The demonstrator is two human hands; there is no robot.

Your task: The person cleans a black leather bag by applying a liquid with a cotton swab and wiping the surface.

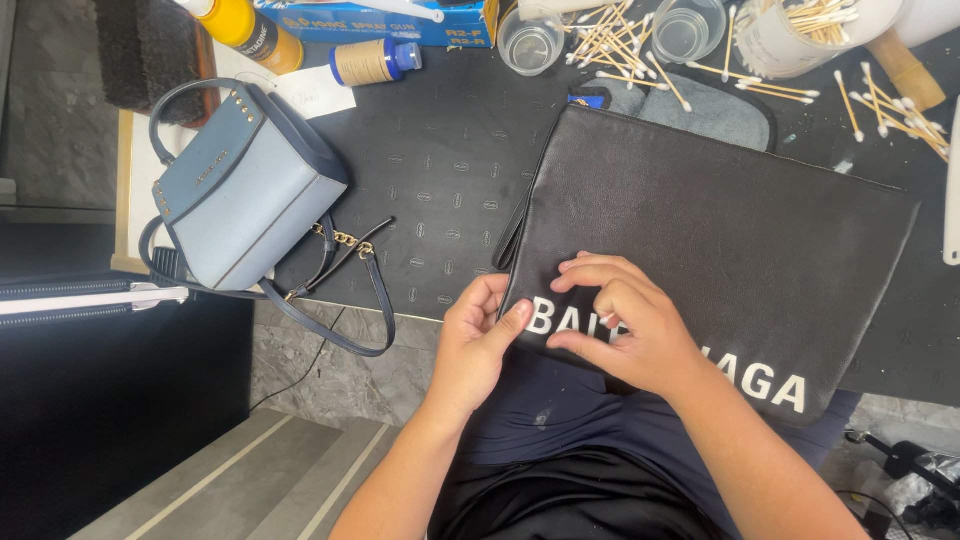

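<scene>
A large flat black leather pouch (720,230) with white lettering lies on the dark mat, its near edge hanging over my lap. My left hand (475,340) grips its near left corner, thumb on top of the leather. My right hand (625,320) rests on the lettering with fingers curled, pinching something small and pale at the fingertips; what it is cannot be made out.
A light blue handbag (240,190) with a dark strap and gold chain stands at the left. At the back are two clear cups (530,42), scattered cotton swabs (630,50), a spool of tan thread (368,62), an orange bottle (245,30), a grey cloth (710,110).
</scene>
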